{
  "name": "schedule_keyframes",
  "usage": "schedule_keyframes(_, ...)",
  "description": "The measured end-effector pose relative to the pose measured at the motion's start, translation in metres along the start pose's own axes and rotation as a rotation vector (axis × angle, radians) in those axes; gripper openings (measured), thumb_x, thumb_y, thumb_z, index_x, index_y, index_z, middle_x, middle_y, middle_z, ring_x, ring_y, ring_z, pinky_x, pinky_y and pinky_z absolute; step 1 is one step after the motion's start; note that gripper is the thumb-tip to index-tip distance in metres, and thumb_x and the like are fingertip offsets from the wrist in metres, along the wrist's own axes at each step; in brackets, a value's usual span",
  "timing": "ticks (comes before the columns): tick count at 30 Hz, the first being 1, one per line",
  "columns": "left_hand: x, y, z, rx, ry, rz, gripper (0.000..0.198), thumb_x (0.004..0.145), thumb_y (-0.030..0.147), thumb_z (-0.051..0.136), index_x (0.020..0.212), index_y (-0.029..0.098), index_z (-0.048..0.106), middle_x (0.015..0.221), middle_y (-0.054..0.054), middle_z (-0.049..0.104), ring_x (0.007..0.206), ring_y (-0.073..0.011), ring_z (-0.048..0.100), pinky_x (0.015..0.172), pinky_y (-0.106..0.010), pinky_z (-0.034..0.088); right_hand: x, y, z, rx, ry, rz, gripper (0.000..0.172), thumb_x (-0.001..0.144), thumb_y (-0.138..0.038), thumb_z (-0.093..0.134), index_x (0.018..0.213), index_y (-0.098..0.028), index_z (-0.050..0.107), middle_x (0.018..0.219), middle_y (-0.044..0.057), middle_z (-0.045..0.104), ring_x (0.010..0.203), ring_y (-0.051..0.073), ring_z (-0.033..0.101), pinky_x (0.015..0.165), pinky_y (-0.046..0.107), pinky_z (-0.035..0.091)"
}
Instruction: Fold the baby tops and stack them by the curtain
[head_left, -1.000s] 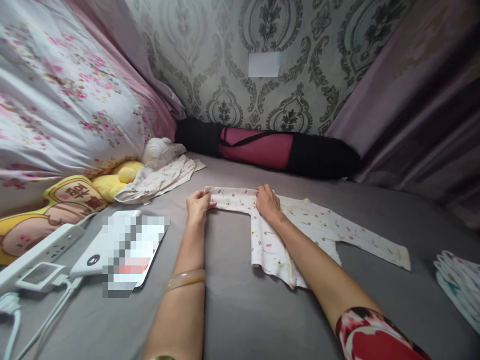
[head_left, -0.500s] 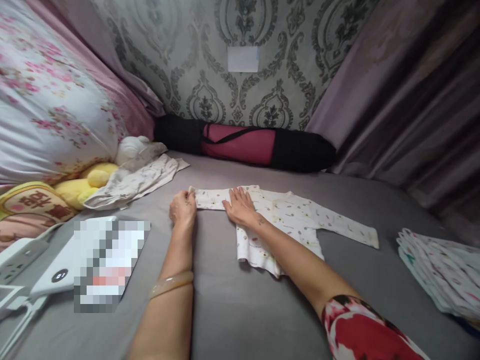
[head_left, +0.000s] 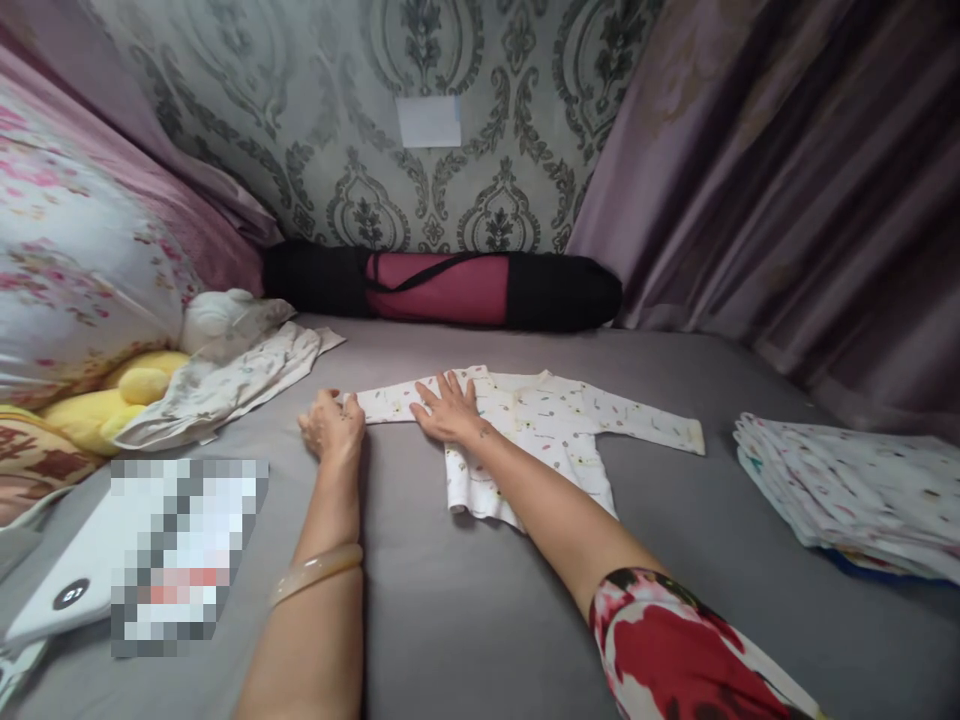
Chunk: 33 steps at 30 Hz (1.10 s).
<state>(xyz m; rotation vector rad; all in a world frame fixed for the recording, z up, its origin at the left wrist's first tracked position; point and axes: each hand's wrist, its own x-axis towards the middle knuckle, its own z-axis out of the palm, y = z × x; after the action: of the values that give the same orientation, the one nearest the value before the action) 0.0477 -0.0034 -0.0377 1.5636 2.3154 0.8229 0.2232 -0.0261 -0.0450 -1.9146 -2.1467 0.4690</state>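
A small white baby shirt (head_left: 555, 440) with a scattered print lies spread on the grey bed sheet (head_left: 442, 600). Its left sleeve stretches out toward my left hand (head_left: 334, 425), whose curled fingers grip the cuff end. My right hand (head_left: 450, 408) rests flat, fingers spread, where that sleeve joins the shirt's body. The other sleeve extends to the right, untouched. My right forearm covers part of the shirt's lower body.
To the right sits a stack of folded printed cloths (head_left: 847, 490). A black and maroon long bag (head_left: 442, 288) lies along the wall. At left are a crumpled printed garment (head_left: 232, 385), a yellow plush toy (head_left: 112, 400), a floral pillow (head_left: 82, 270) and a white device (head_left: 67, 580).
The view has turned slightly to the right, so everything appears shifted left. My right hand's fingers are spread wider on the shirt; my left hand still grips the cuff.
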Motion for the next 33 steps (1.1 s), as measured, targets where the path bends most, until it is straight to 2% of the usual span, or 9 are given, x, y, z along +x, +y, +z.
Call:
schedule_keyframes(2,-0.002,0.000,0.002,0.022,0.005,0.024,0.050,0.087,0.038,0.048,0.131,0.015,0.054,0.115,-0.017,0.063,0.118,-0.0387,0.048,0.096,-0.050,0.040,0.000,0.006,-0.006,0.063,-0.020,-0.018,0.062,0.097,-0.053,0.024,0.151,-0.023,0.030,0.161,0.012,0.017,0.148,0.029,0.007,0.115,0.056,0.001)
schedule_keyframes(4,-0.005,0.001,0.003,0.059,-0.002,0.045,0.051,0.087,0.035,0.048,0.135,0.019,0.053,0.120,-0.018,0.060,0.120,-0.0395,0.046,0.096,-0.051,0.039,-0.001,0.014,-0.013,0.087,0.050,0.007,0.063,0.099,-0.048,0.020,0.151,-0.015,0.028,0.160,0.014,0.017,0.148,0.026,0.008,0.117,0.049,0.002)
schedule_keyframes(8,-0.008,0.002,0.004,0.117,-0.047,0.067,0.041,0.087,0.026,0.044,0.121,0.025,0.065,0.120,-0.019,0.057,0.119,-0.0389,0.047,0.095,-0.051,0.038,-0.007,0.035,-0.019,0.005,0.143,0.132,0.066,0.099,-0.044,0.019,0.149,-0.002,0.029,0.158,0.018,0.022,0.147,0.026,0.011,0.118,0.043,0.002)
schedule_keyframes(13,-0.003,-0.001,0.009,0.136,-0.094,0.055,0.039,0.084,0.023,0.044,0.113,0.025,0.070,0.115,-0.018,0.058,0.117,-0.0384,0.047,0.097,-0.050,0.038,-0.005,0.052,-0.014,-0.073,0.102,0.140,0.068,0.098,-0.050,0.020,0.150,-0.007,0.030,0.158,0.016,0.024,0.147,0.027,0.014,0.117,0.047,0.006)
schedule_keyframes(19,-0.002,0.001,0.011,0.100,-0.020,0.000,0.039,0.086,0.028,0.044,0.116,0.021,0.068,0.120,-0.019,0.054,0.120,-0.0384,0.044,0.098,-0.051,0.039,0.000,0.056,-0.006,-0.095,0.153,0.143,0.065,0.098,-0.052,0.020,0.151,-0.014,0.030,0.159,0.014,0.023,0.147,0.025,0.012,0.116,0.049,0.004)
schedule_keyframes(24,-0.005,0.004,0.007,-0.005,0.052,-0.051,0.046,0.087,0.037,0.047,0.127,0.017,0.058,0.130,-0.021,0.047,0.125,-0.0394,0.040,0.101,-0.051,0.036,-0.003,0.058,-0.022,0.056,0.086,0.112,0.066,0.096,-0.052,0.028,0.151,-0.015,0.028,0.160,0.012,0.021,0.148,0.024,0.011,0.118,0.048,0.004)
schedule_keyframes(27,-0.006,0.004,0.005,-0.082,0.088,-0.108,0.053,0.086,0.042,0.048,0.129,0.010,0.052,0.132,-0.023,0.045,0.127,-0.0399,0.039,0.104,-0.052,0.033,-0.020,0.063,-0.043,0.301,0.112,0.117,0.068,0.096,-0.053,0.028,0.152,-0.015,0.025,0.159,0.010,0.022,0.146,0.021,0.018,0.117,0.039,0.017)
schedule_keyframes(30,-0.006,0.004,0.006,-0.107,0.137,-0.132,0.052,0.085,0.042,0.050,0.124,0.007,0.051,0.130,-0.025,0.047,0.127,-0.0396,0.039,0.105,-0.053,0.030,-0.053,0.076,-0.061,0.420,0.234,0.068,0.062,0.093,-0.046,0.042,0.148,-0.019,0.035,0.152,0.009,0.039,0.138,0.022,0.038,0.110,0.037,0.031)
schedule_keyframes(33,-0.007,0.004,0.010,-0.106,0.197,-0.128,0.044,0.083,0.036,0.052,0.117,0.007,0.053,0.128,-0.025,0.050,0.126,-0.0383,0.042,0.105,-0.052,0.030,-0.101,0.097,-0.068,0.411,0.305,0.063,0.046,0.089,-0.029,0.050,0.134,-0.017,0.052,0.128,0.011,0.062,0.114,0.020,0.058,0.096,0.034,0.044)
